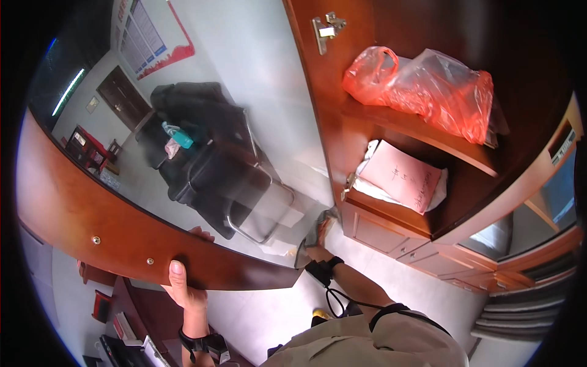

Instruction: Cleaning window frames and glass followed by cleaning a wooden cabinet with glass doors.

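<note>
A wood-framed glass cabinet door (238, 274) stands swung out before me. My left hand (185, 291) grips its wooden frame, thumb on the near face and fingertips showing past the far edge. At the lower right corner of the glass pane (275, 114), my right hand (316, 252) holds a greyish cloth (312, 231) against or just beside the glass. The cloth hides most of those fingers. Both wrists wear black straps with small devices.
In the wooden cabinet, a red plastic bag (422, 91) lies on a shelf (440, 140), with pink paper (396, 174) bearing writing below. Metal hinges (326, 31) jut from the side panel. Through the glass appear black chairs (220, 174) and a spray bottle (181, 137) with teal liquid.
</note>
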Tool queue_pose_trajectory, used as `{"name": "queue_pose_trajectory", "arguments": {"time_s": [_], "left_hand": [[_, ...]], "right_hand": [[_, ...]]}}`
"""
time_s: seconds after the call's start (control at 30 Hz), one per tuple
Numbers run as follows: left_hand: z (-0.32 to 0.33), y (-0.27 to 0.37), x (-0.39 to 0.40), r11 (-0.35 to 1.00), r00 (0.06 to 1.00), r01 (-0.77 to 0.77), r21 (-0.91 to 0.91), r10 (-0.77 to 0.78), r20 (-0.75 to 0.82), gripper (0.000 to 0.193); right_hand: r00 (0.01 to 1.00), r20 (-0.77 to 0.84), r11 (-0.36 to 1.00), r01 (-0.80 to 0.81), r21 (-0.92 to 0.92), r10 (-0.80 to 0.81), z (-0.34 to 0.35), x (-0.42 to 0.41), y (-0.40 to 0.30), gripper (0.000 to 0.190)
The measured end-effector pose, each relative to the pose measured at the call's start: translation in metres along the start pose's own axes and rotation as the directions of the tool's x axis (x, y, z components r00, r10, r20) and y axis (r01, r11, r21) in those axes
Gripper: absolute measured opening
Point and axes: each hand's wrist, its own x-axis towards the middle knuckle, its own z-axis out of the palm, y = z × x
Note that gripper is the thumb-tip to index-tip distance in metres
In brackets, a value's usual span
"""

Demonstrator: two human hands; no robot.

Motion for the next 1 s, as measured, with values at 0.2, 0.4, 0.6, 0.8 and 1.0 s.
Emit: {"name": "queue_pose_trajectory", "arguments": {"time_s": [0.2,0.4,0.6,0.8,1.0], "left_hand": [[0.011,0.008,-0.016,0.999,1.000,-0.002,-0.049,0.004,0.023,0.060],[0.005,0.009,-0.019,0.999,0.996,0.024,-0.039,-0.021,0.081,0.062],[0.000,0.007,-0.020,0.999,0.999,0.019,-0.028,-0.017,0.050,0.059],[0.006,0.005,-0.024,1.000,0.999,0.005,-0.006,-0.004,0.041,0.056],[0.004,-0.003,-0.031,0.996,0.999,0.018,-0.092,-0.015,0.032,0.055]], "right_hand": [[0.880,0.448,0.984,-0.176,0.004,0.156,0.011,-0.097,0.002,0.049],[0.746,0.598,0.947,0.139,0.291,-0.293,0.019,-0.199,-0.130,0.048],[0.405,0.242,0.466,0.664,0.584,-0.882,0.040,-0.248,-0.256,0.048],[-0.046,0.155,-0.100,0.925,-0.366,-0.987,0.061,-0.185,-0.347,0.042],[-0.110,-0.005,-0.089,0.832,-0.548,-0.994,0.002,-0.005,-0.240,0.047]]}}
